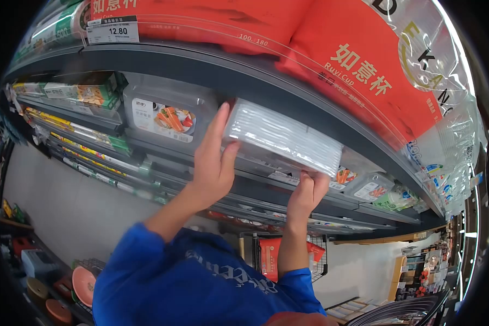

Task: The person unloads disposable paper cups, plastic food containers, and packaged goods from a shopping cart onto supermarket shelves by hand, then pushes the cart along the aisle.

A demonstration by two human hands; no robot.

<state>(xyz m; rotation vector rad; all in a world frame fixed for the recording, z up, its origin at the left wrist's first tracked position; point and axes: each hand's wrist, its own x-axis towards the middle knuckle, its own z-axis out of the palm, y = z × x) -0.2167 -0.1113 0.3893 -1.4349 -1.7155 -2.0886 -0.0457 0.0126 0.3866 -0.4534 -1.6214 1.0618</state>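
Observation:
My left hand (214,157) grips the left end of a wrapped stack of clear plastic food containers (282,138), its thumb low and its fingers up along the end. Beneath the right end of the stack, my right hand (308,191) holds it with the thumb near the lower edge. The stack is tilted, its right end lower, in front of a shelf (250,174). To the left of my left hand sits a clear plastic box pack (165,111) with a food-picture label.
Red cup packs (358,81) fill the shelf above, behind a dark shelf edge (185,57). More labelled boxes (370,187) stand at the right. Boxed rolls (76,89) lie at the left. A shopping cart (323,261) with red packs stands below.

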